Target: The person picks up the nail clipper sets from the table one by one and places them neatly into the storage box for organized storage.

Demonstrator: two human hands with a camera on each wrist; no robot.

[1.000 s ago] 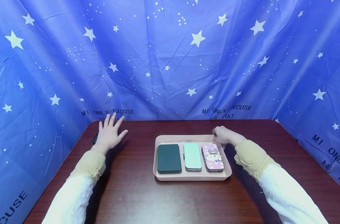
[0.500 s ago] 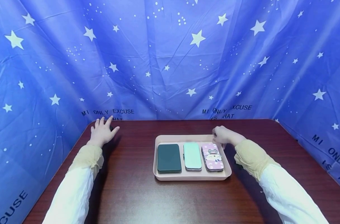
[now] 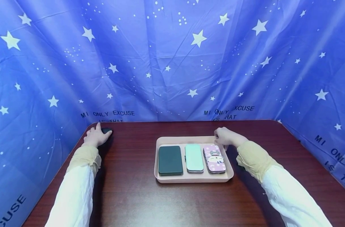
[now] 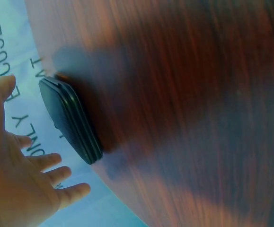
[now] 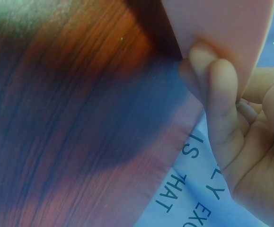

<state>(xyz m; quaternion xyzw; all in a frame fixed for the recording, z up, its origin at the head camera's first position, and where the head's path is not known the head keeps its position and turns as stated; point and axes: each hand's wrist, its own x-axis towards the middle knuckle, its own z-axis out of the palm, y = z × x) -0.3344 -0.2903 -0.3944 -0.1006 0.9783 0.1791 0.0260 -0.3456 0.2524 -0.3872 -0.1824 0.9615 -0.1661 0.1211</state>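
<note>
At the far left corner of the table, my left hand (image 3: 94,137) is over or beside a black flat case (image 3: 106,130), which it partly hides in the head view. In the left wrist view the fingers (image 4: 49,162) are spread beside the black case, with a rounded, layered edge showing. My right hand (image 3: 227,136) grips the far right corner of a pale pink tray (image 3: 193,180); the right wrist view shows curled fingers (image 5: 222,80) pinching its wall. Inside the tray lie a dark green flat case (image 3: 170,160), a mint green case (image 3: 194,158) and a purple patterned case (image 3: 214,159).
The reddish-brown wooden table (image 3: 172,205) has rounded far corners. A blue curtain (image 3: 161,63) with white stars and printed lettering hangs directly behind it and along both sides.
My left hand has moved left and lower by the far left corner, and its fingers look less spread. More of the black case shows. The right hand stays on the tray.
</note>
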